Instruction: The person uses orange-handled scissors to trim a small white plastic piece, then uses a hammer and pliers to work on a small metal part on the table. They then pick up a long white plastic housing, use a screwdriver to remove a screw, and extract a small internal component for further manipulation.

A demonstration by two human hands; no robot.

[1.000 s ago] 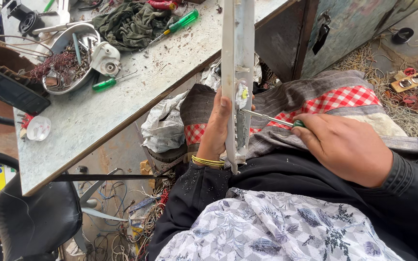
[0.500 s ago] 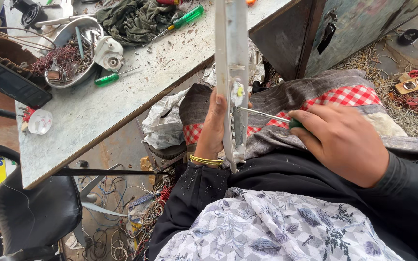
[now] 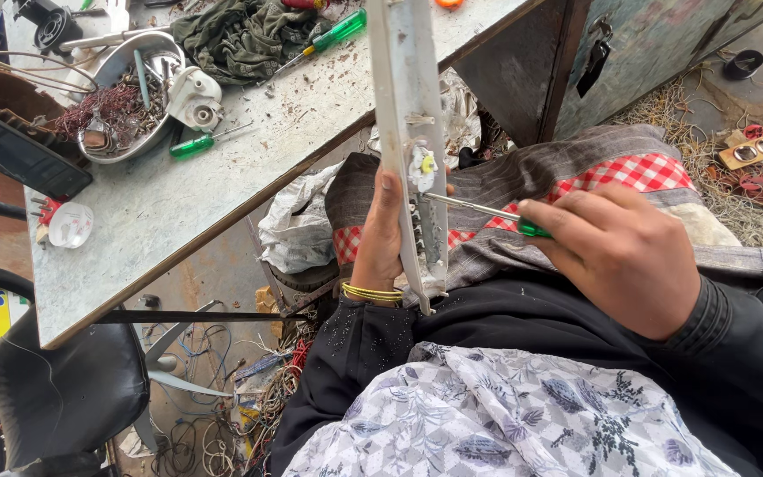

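The long white panel (image 3: 410, 132) stands nearly upright over the person's lap, its upper end crossing the front edge of the grey worktable (image 3: 178, 221) and running out of the top of the view, its lower end resting near the black sleeve just beside the left wrist. The table edge runs diagonally from lower left to upper right; below it lies open floor strewn with loose wires (image 3: 214, 424), with a black chair (image 3: 55, 389) at lower left. To the right of the panel a dark cabinet (image 3: 576, 71) stands close, leaving only a narrow gap above the striped and red-checked cloth (image 3: 593, 181) on the lap. The left hand (image 3: 381, 234) is wrapped around the left edge of the panel, fingers closed behind it and thumb lying along the front face, clamped firmly on the panel; gold bangles (image 3: 373, 293) sit at the wrist. The right hand (image 3: 620, 256) is closed in a full fist around the green handle of a screwdriver (image 3: 479, 210), only a small part of the handle showing at the thumb. The metal shaft runs nearly level to the left, and its tip touches the panel just beside a small white fitting with a yellow spot (image 3: 423, 166). On the table, well apart from both hands, lie two more green-handled screwdrivers (image 3: 209, 140), a metal bowl of small parts (image 3: 125, 97) and a crumpled green rag (image 3: 240, 35).
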